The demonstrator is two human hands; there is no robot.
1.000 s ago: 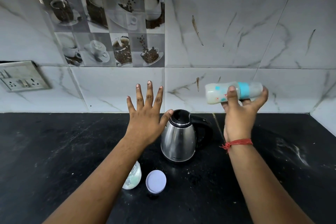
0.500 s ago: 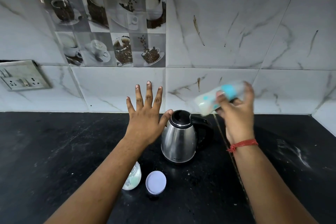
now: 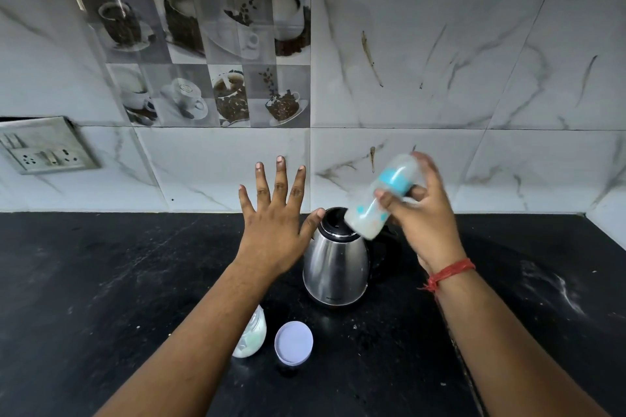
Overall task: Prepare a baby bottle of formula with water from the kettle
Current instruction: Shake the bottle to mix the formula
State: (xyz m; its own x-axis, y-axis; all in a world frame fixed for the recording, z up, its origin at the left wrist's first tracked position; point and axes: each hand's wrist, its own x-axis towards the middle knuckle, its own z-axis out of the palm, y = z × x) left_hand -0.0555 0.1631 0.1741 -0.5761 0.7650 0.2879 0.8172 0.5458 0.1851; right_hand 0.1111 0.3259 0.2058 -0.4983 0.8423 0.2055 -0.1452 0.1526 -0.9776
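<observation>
Landmark: steel kettle (image 3: 335, 267), upright on the black bench (image 3: 101, 281), lid on
Bottle position: baby bottle (image 3: 379, 200) held in the air just above and right of the kettle's lid, tilted, base low toward the kettle and blue collar end high toward the wall; blurred, so it is in fast motion
Change: a second ago the bottle lay near level, further right of the kettle and clear of it; half a second ago it was tipping; now it slants steeply, its base in front of the kettle's lid
Right hand: right hand (image 3: 423, 223) grips the bottle, fingers (image 3: 384, 196) wrapped and pressed round its middle near the collar, thumb on the near side
Left hand: left hand (image 3: 274, 230) hovers left of the kettle, holding nothing, fingers spread wide, thumb tip at the lid's edge; contact cannot be told; pose unchanged over the last second
Contents: whitish cloudy fill visible in the bottle
Other items: round lilac lid (image 3: 293, 342) in front of the kettle; a pale container (image 3: 252, 332) left of that lid, partly hidden by the left forearm
Judgement: the swing in angle reads as shaking to mix formula with water; filling appears done and the cap closed, task near its end
Risk: a loose collar could leak during the shake
</observation>
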